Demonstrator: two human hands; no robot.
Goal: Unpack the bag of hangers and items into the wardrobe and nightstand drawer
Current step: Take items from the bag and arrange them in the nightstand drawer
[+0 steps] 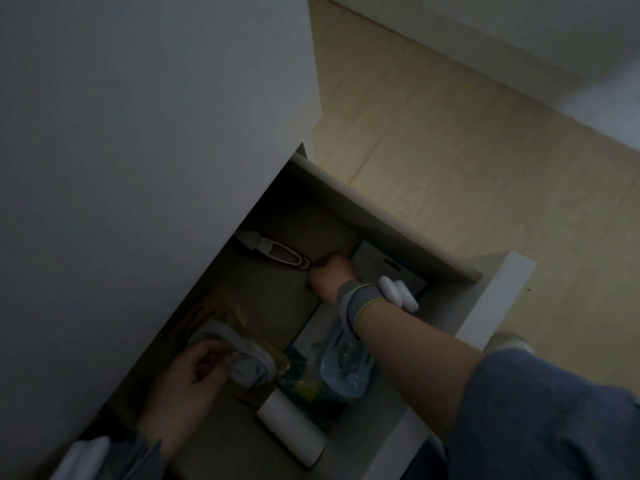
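Observation:
The nightstand drawer (485,296) stands pulled out below the white nightstand top (138,133), dim inside. My right hand (330,273) reaches deep into it, fist closed at the tip of a dark red oval-ended tool (287,256) lying at the back; whether it grips the tool is unclear. My left hand (194,372) is near the front left, fingers pinched on a crumpled white cloth-like item (242,355) lying on a brownish packet (239,313). A white sensor band sits on each wrist.
In the drawer lie a white roll (294,431), a bluish plastic bag (346,362), a yellow and blue packet (304,382) and a white box (384,268). Light wooden floor (450,150) spreads to the right. My foot (509,341) shows beside the drawer front.

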